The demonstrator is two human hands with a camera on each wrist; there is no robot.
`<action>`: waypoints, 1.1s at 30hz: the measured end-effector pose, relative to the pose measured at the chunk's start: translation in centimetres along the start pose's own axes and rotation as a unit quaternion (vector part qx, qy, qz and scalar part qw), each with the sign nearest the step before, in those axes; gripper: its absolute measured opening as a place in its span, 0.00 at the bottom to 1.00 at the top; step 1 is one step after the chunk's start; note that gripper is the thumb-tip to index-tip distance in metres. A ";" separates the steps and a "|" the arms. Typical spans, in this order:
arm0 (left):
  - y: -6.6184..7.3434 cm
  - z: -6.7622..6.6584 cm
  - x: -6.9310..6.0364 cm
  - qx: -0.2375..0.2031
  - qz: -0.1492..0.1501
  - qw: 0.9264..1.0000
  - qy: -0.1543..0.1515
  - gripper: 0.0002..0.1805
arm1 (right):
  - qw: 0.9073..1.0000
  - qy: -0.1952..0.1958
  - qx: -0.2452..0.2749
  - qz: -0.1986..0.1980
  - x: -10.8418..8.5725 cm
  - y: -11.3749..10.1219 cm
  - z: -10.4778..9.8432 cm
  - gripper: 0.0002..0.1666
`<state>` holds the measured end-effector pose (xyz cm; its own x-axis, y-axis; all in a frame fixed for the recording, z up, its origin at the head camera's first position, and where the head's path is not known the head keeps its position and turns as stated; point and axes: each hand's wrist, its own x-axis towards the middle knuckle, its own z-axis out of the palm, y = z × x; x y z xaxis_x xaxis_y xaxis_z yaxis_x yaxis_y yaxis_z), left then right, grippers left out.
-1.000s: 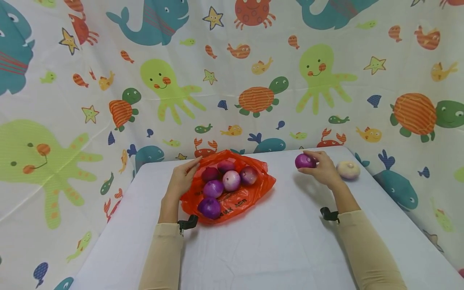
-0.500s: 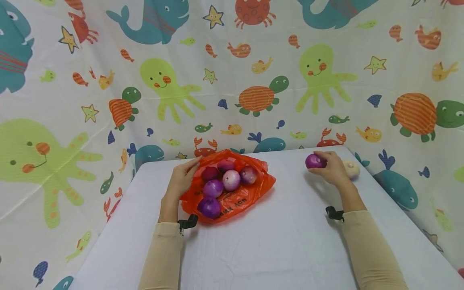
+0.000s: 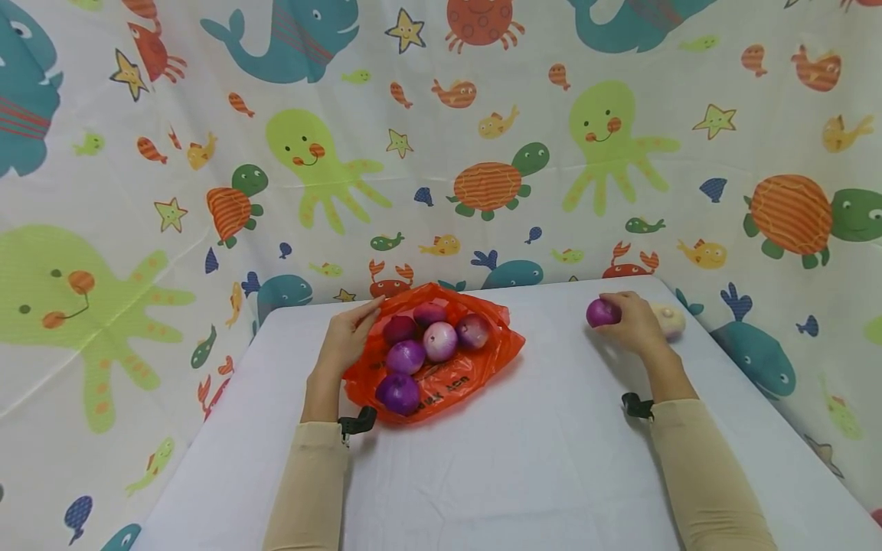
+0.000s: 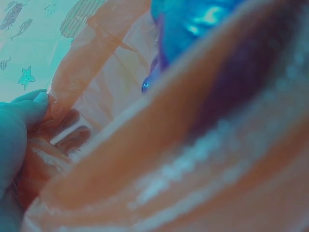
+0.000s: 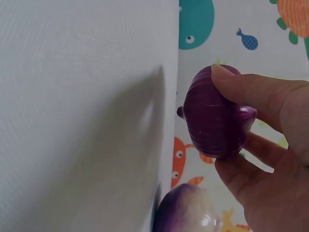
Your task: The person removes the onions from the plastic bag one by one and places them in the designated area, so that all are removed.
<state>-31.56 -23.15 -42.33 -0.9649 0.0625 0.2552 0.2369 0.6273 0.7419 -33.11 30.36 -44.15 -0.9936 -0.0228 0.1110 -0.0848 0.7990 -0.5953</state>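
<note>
In the head view my right hand (image 3: 634, 324) grips a purple onion (image 3: 602, 313) at the right of the table. Up close, the right wrist view shows the thumb and fingertips around that onion (image 5: 212, 121), its tip toward the palm and a shadow on the cloth beside it. My left hand (image 3: 342, 342) pinches the left edge of a red plastic bag (image 3: 451, 389); its fingers show through the film in the left wrist view. Several purple and reddish onions (image 3: 405, 357) lie on the spread bag, along with a paler one (image 3: 439, 342).
A round, cream-coloured vegetable (image 3: 671, 321), like a turnip, stands beyond my right hand, partly hidden by it. In the right wrist view this vegetable (image 5: 186, 210) has a purple side. White cloth covers the table (image 3: 510, 459). Behind hangs a curtain (image 3: 427, 115) printed with sea animals.
My right hand has carried the onion to the right, toward the cream-coloured vegetable, and lowered it slightly. The left hand and the bag have stayed in place.
</note>
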 end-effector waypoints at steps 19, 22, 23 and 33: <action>0.1 0.0 -0.1 0.001 -0.003 1.000 -0.002 0.23 | 0.998 -0.011 -0.043 0.035 -0.2 1.1 -0.5 0.44; 0.1 0.0 -0.2 -0.003 -0.012 1.000 -0.004 0.23 | 0.998 -0.004 -0.051 0.036 -0.2 1.2 -0.5 0.43; 0.1 0.0 -0.2 -0.005 -0.016 1.000 -0.005 0.23 | 0.998 -0.001 -0.054 0.037 -0.3 1.2 -0.5 0.43; 0.1 -0.1 -0.2 -0.009 -0.022 1.000 -0.007 0.23 | 0.997 0.001 -0.066 0.045 -0.3 1.6 -0.4 0.44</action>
<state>-31.37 -23.17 -42.29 -0.9759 0.0464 0.2133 0.1962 0.6151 0.7636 -32.93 31.88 -44.78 -0.9965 0.0532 0.0645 0.0145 0.8702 -0.4925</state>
